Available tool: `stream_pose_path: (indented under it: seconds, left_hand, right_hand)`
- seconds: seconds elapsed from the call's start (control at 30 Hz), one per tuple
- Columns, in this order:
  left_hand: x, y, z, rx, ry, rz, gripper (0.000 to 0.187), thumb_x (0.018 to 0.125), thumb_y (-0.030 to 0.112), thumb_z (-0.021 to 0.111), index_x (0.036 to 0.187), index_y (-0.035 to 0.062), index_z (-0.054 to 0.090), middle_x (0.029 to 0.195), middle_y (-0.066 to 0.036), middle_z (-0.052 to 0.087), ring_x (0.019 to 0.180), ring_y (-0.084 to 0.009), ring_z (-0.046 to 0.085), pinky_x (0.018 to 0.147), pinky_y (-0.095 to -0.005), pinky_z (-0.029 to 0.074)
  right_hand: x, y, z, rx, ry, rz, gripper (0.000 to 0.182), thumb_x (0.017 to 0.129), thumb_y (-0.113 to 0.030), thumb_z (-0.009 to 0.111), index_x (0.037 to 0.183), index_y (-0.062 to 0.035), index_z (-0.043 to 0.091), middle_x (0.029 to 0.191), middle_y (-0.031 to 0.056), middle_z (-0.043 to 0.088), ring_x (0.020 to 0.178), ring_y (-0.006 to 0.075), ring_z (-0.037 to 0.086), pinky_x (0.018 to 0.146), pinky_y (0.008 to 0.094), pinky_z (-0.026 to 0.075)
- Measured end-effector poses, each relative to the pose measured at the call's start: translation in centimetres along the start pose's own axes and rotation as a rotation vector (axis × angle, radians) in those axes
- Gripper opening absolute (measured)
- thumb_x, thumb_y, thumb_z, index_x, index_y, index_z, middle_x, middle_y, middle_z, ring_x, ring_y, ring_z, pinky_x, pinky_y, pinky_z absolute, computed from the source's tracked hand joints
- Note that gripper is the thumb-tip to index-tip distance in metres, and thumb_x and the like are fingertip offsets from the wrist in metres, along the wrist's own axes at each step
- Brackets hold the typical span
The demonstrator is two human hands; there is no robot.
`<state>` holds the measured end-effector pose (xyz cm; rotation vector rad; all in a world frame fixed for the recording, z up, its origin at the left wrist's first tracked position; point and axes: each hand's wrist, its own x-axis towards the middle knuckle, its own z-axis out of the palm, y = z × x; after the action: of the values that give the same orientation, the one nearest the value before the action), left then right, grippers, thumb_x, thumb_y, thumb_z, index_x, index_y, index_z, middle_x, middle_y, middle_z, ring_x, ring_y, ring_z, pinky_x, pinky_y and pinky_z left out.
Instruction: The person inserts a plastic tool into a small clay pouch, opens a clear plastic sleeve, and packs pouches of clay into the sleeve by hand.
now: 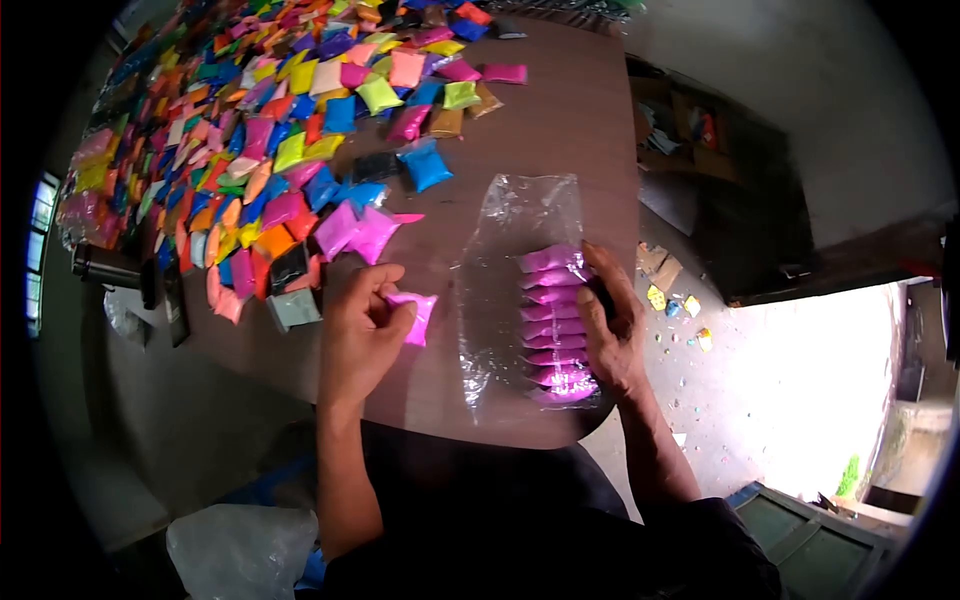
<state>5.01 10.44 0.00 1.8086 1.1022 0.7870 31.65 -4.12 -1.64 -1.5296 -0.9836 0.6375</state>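
Observation:
My left hand [362, 335] is closed, pinching a small pink packet [418, 318] between thumb and fingers over the table. To its right lies a clear plastic bag [490, 290] with a column of several pink packets [553, 328] along its right side. My right hand [617, 335] grips that side of the bag, thumb on top of the packets and fingers along the edge. Just beyond my left hand, loose light-purple packets [372, 235] lie at the near edge of a large pile.
A heap of many-coloured packets [290, 150] covers the left and far parts of the brown table [560, 100]. An open cardboard box [705, 130] stands at the right. Scraps [672, 300] litter the floor there. A whitish plastic bag [240, 550] is at lower left.

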Motion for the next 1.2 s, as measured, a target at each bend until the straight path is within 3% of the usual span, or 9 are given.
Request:
stream_pose_path:
  seconds: [0.03,0.23,0.3,0.6,0.67,0.77,0.87,1.03,1.2]
  left_hand:
    - [0.3,0.8,-0.2,-0.002,-0.012,0.046,0.032,0.086,-0.004,0.076,0.117,-0.0004,0.070,0.098,-0.004,0.069,0.070,-0.0071,0.062,0.059,-0.0243,0.049]
    - [1.8,5.7,3.5,-0.343,-0.036,0.058,0.012,0.095,-0.001,0.075,0.106,-0.0015,0.070,0.097,-0.003,0.067,0.071,-0.0069,0.065,0.060,-0.0212,0.052]
    - [2.6,5.3,6.0,-0.339,-0.027,0.115,0.008,0.097,0.000,0.072,0.102,-0.0020,0.067,0.092,-0.004,0.068,0.071,-0.0086,0.067,0.060,-0.0226,0.053]
    - [5.2,3.4,10.6,-0.153,-0.093,0.165,0.013,0.103,0.008,0.066,0.112,-0.0015,0.069,0.095,-0.004,0.072,0.088,-0.0091,0.068,0.079,-0.0274,0.056]
    - [5.7,2.7,11.2,-0.127,-0.148,0.151,0.013,0.102,0.009,0.066,0.113,0.0009,0.067,0.097,-0.013,0.075,0.085,-0.0223,0.074,0.076,-0.0344,0.057]
    - [6.0,2.0,12.1,-0.117,-0.091,0.258,0.017,0.102,0.007,0.065,0.117,0.0026,0.069,0.103,-0.016,0.077,0.090,-0.0275,0.076,0.080,-0.0371,0.057]
    - [6.0,2.5,12.2,-0.019,-0.111,0.247,0.022,0.100,0.005,0.065,0.121,0.0039,0.072,0.112,-0.013,0.078,0.102,-0.0236,0.075,0.088,-0.0336,0.057]
    - [6.4,3.0,11.6,-0.042,-0.200,0.193,0.024,0.099,0.003,0.064,0.121,0.0056,0.074,0.112,-0.012,0.078,0.102,-0.0229,0.076,0.089,-0.0330,0.057]
    - [6.5,2.6,11.7,-0.044,-0.215,0.190,0.022,0.099,0.003,0.063,0.118,0.0046,0.074,0.108,-0.012,0.079,0.099,-0.0218,0.076,0.087,-0.0330,0.057]
  right_hand:
    - [0.0,0.4,-0.1,-0.007,-0.001,-0.019,0.050,0.103,-0.022,0.064,0.148,0.0008,0.058,0.152,0.0191,0.056,0.145,0.0293,0.048,0.121,0.0399,0.035]
    - [0.1,0.7,-0.2,0.008,-0.011,-0.024,0.053,0.104,-0.025,0.064,0.149,0.0006,0.056,0.152,0.0187,0.056,0.145,0.0290,0.048,0.121,0.0400,0.035]
    - [0.1,0.7,-0.2,0.035,-0.009,-0.005,0.049,0.101,-0.008,0.061,0.148,0.0010,0.057,0.155,0.0220,0.051,0.147,0.0311,0.047,0.122,0.0388,0.035]
    - [0.2,0.2,-0.3,-0.004,-0.022,-0.013,0.050,0.100,-0.007,0.061,0.150,0.0000,0.056,0.154,0.0227,0.052,0.148,0.0320,0.046,0.123,0.0402,0.035]
    - [0.2,0.2,-0.1,-0.008,-0.017,-0.021,0.051,0.100,-0.006,0.061,0.150,0.0004,0.056,0.154,0.0226,0.052,0.148,0.0320,0.045,0.122,0.0404,0.035]
    - [0.2,0.3,-0.3,0.018,-0.008,-0.026,0.050,0.099,-0.007,0.061,0.148,0.0015,0.056,0.154,0.0221,0.052,0.149,0.0319,0.045,0.122,0.0406,0.035]
    - [0.9,0.7,-0.7,0.047,-0.022,0.014,0.048,0.100,-0.008,0.060,0.147,0.0028,0.056,0.152,0.0215,0.054,0.144,0.0324,0.049,0.120,0.0408,0.038]
    - [2.8,1.7,-0.8,-0.115,0.037,-0.101,0.044,0.102,-0.007,0.056,0.145,0.0023,0.057,0.140,0.0220,0.062,0.130,0.0329,0.059,0.114,0.0377,0.043]
    - [2.5,1.5,0.2,-0.099,0.056,-0.079,0.044,0.101,-0.006,0.058,0.145,0.0019,0.058,0.138,0.0208,0.063,0.133,0.0311,0.058,0.113,0.0363,0.044]
